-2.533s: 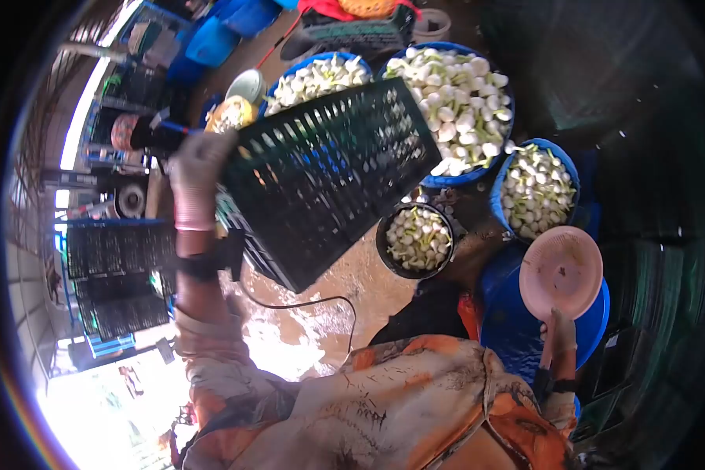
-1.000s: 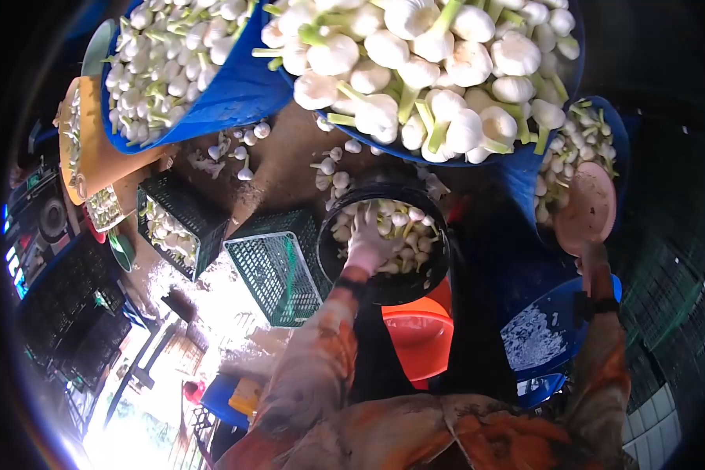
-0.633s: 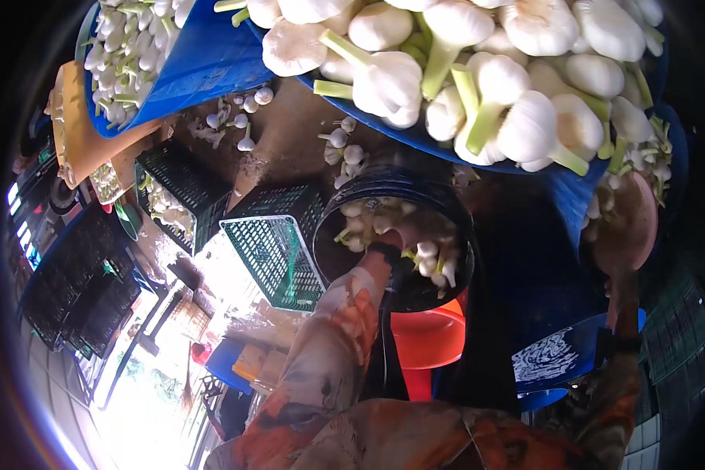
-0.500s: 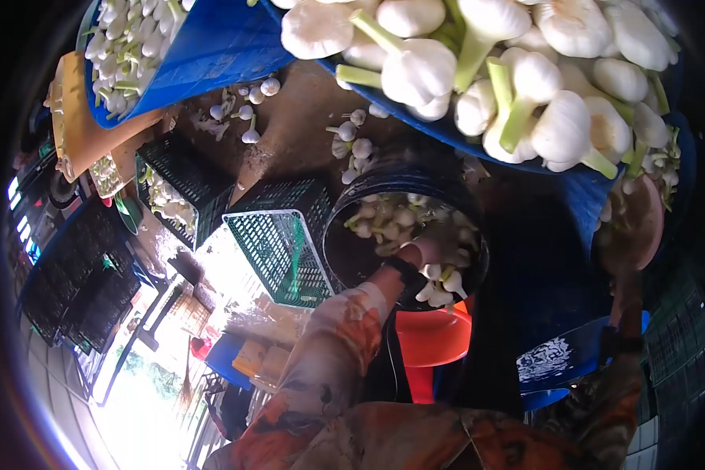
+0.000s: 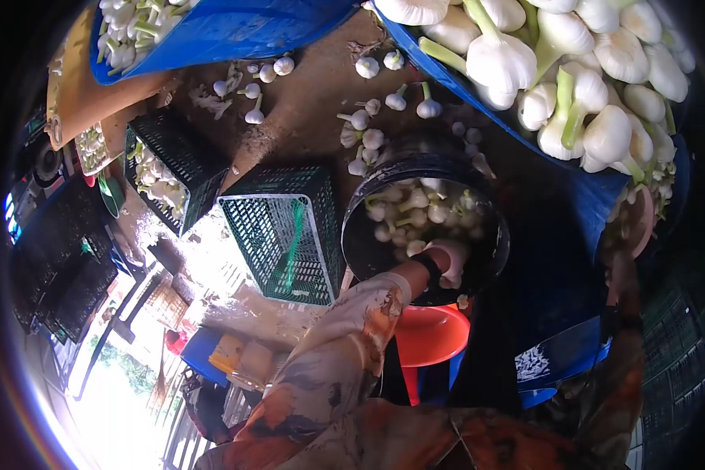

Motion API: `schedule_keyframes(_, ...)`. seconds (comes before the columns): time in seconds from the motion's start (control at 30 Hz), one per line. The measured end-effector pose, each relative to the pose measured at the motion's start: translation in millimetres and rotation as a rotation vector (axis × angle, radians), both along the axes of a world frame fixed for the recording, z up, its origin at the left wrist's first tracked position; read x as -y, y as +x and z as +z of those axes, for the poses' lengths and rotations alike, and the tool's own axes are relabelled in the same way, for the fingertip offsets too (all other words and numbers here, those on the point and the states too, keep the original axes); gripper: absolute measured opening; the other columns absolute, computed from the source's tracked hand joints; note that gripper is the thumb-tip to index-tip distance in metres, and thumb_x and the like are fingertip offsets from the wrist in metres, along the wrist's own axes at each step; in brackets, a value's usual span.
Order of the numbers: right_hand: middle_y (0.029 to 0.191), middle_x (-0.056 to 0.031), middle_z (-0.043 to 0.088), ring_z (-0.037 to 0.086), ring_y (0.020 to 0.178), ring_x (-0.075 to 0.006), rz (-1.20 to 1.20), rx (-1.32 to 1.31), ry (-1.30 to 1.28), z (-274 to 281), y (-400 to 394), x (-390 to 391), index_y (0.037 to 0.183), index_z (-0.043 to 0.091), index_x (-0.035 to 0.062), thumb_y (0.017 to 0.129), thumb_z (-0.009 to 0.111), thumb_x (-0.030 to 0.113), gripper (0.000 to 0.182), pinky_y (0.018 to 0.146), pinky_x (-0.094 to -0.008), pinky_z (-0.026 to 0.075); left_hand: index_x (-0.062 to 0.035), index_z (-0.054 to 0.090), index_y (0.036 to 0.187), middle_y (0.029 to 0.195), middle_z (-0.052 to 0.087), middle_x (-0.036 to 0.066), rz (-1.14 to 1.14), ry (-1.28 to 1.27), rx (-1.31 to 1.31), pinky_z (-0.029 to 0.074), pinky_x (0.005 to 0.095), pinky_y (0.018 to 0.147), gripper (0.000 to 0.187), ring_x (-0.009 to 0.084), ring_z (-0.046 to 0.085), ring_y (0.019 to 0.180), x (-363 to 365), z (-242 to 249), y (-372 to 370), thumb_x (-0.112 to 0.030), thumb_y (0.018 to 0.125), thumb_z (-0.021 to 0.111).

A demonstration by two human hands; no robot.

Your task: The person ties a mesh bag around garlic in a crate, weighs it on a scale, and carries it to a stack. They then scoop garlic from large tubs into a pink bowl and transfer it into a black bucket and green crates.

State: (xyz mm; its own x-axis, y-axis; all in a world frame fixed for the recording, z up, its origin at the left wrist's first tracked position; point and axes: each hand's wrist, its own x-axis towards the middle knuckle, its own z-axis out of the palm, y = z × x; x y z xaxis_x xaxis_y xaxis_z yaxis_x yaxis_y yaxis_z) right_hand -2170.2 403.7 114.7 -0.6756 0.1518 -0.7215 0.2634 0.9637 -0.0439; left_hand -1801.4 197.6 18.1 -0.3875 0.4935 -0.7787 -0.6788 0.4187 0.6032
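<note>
My left hand (image 5: 448, 262), pale and apparently gloved, with a dark band at the wrist, reaches into a black bucket (image 5: 348, 235). Its fingers are curled downward near the right inner wall, and whatever they hold is hidden. Garlic bulbs (image 5: 411, 207) with short green stems lie in the bucket beside the hand. On the right, in shadow, my right hand (image 5: 636, 223) is at the edge of a blue tub (image 5: 576, 196) heaped with garlic bulbs (image 5: 603, 129). Its fingers cannot be made out.
A green plastic crate (image 5: 278, 243) stands left of the bucket, near a dark crate (image 5: 204, 168) with garlic. Loose bulbs (image 5: 368, 141) lie on the floor. A red basin (image 5: 435, 337) sits below the bucket. Another blue tub (image 5: 227, 35) of garlic is at upper left.
My left hand has turned and its fingers now curl lower in the bucket. The bulbs that were just below it are out of sight. The view has shifted slightly.
</note>
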Motion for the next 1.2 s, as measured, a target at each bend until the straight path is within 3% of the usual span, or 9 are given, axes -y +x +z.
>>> schedule_keyframes(0.17, 0.066, 0.0018, 0.048, 0.044, 0.048, -0.0090, -0.091, 0.032, 0.003, -23.1, -6.0, -11.4, 0.092, 0.052, 0.0139, 0.088, 0.043, 0.038, 0.026, 0.040, -0.0228, 0.032, -0.0049, 0.069, 0.093, 0.093, 0.068, 0.011, 0.296, -0.008, -0.146, 0.052, 0.0363, 0.070, 0.044, 0.0246, 0.066, 0.082, -26.6, -34.5, 60.7, -0.020, 0.054, 0.083)
schedule_keyframes(0.4, 0.067, 0.0022, 0.050, 0.044, 0.047, -0.0090, -0.049, 0.056, 0.034, -12.6, 7.5, 11.5, 0.093, 0.053, 0.0146, 0.088, 0.043, 0.038, 0.026, 0.040, -0.0232, 0.032, -0.0071, 0.069, 0.098, 0.099, 0.068, 0.005, -0.036, 0.057, 0.018, 0.051, 0.0346, 0.074, 0.042, 0.0220, 0.065, 0.088, -1.9, -36.1, 73.2, -0.012, 0.057, 0.078)
schedule_keyframes(0.47, 0.066, 0.0020, 0.049, 0.044, 0.046, -0.0092, -0.028, 0.008, 0.046, -19.8, -1.1, -6.7, 0.091, 0.053, 0.0146, 0.088, 0.042, 0.039, 0.027, 0.039, -0.0235, 0.032, -0.0046, 0.056, 0.115, 0.098, 0.065, 0.014, 0.182, 0.153, -0.126, 0.050, 0.0375, 0.072, 0.067, 0.0306, 0.063, 0.091, 4.6, -43.6, 86.9, -0.012, 0.053, 0.077)
schedule_keyframes(0.63, 0.063, 0.0025, 0.047, 0.043, 0.045, -0.0096, -0.017, 0.015, 0.042, -27.8, -5.5, -19.7, 0.087, 0.053, 0.0155, 0.088, 0.041, 0.041, 0.028, 0.038, -0.0255, 0.032, -0.0049, 0.046, 0.123, 0.098, 0.062, 0.014, 0.465, 0.178, 0.026, 0.049, 0.0361, 0.077, 0.072, 0.0294, 0.061, 0.090, 30.8, -3.4, 99.4, -0.009, 0.056, 0.075)
schedule_keyframes(0.7, 0.061, 0.0030, 0.045, 0.042, 0.044, -0.0095, -0.008, 0.033, 0.084, -29.1, -13.0, -19.2, 0.085, 0.052, 0.0162, 0.089, 0.041, 0.042, 0.029, 0.037, -0.0262, 0.031, -0.0064, 0.052, 0.114, 0.102, 0.058, 0.014, 0.743, -0.065, -0.336, 0.049, 0.0358, 0.078, 0.065, 0.0307, 0.060, 0.090, 42.3, 34.5, 109.1, -0.017, 0.055, 0.077)
schedule_keyframes(0.77, 0.078, -0.0035, 0.058, 0.056, 0.059, -0.0164, -0.006, 0.058, 0.197, -37.4, -20.5, -18.0, 0.100, 0.055, 0.0154, 0.090, 0.037, 0.050, 0.040, 0.048, -0.0326, 0.044, -0.0074, 0.048, 0.118, 0.109, 0.054, 0.015, 0.910, -0.142, -0.476, 0.048, 0.0347, 0.081, 0.067, 0.0294, 0.058, 0.094, 63.1, 75.7, 125.9, -0.017, 0.058, 0.076)
schedule_keyframes(0.9, 0.081, -0.0043, 0.056, 0.055, 0.063, -0.0171, 0.072, -0.021, 0.058, -48.1, -33.7, -5.2, 0.101, 0.053, 0.0147, 0.090, 0.039, 0.048, 0.038, 0.052, -0.0331, 0.043, -0.0046, 0.048, 0.115, 0.101, 0.055, 0.014, 1.237, -0.618, -0.350, 0.049, 0.0347, 0.082, 0.058, 0.0269, 0.058, 0.092, 99.1, 138.4, 206.4, -0.012, 0.062, 0.071)
schedule_keyframes(1.07, 0.085, -0.0053, 0.055, 0.053, 0.068, -0.0180, -0.115, 0.074, -0.042, -36.8, -24.0, -51.7, 0.103, 0.051, 0.0138, 0.089, 0.042, 0.046, 0.036, 0.057, -0.0336, 0.042, -0.0048, 0.047, 0.116, 0.099, 0.056, 0.013, 1.445, -0.851, -0.019, 0.049, 0.0343, 0.080, 0.063, 0.0258, 0.058, 0.088, 91.3, 65.3, 341.9, -0.015, 0.061, 0.076)
schedule_keyframes(1.2, 0.089, -0.0061, 0.053, 0.051, 0.073, -0.0186, 0.104, -0.015, -0.087, -56.6, -42.1, 3.5, 0.105, 0.050, 0.0131, 0.089, 0.045, 0.044, 0.035, 0.061, -0.0341, 0.041, -0.0094, 0.045, 0.122, 0.108, 0.056, 0.017, 1.382, -1.045, 0.424, 0.048, 0.0372, 0.085, 0.074, 0.0306, 0.058, 0.097, 78.4, -27.4, 391.2, -0.022, 0.058, 0.079)
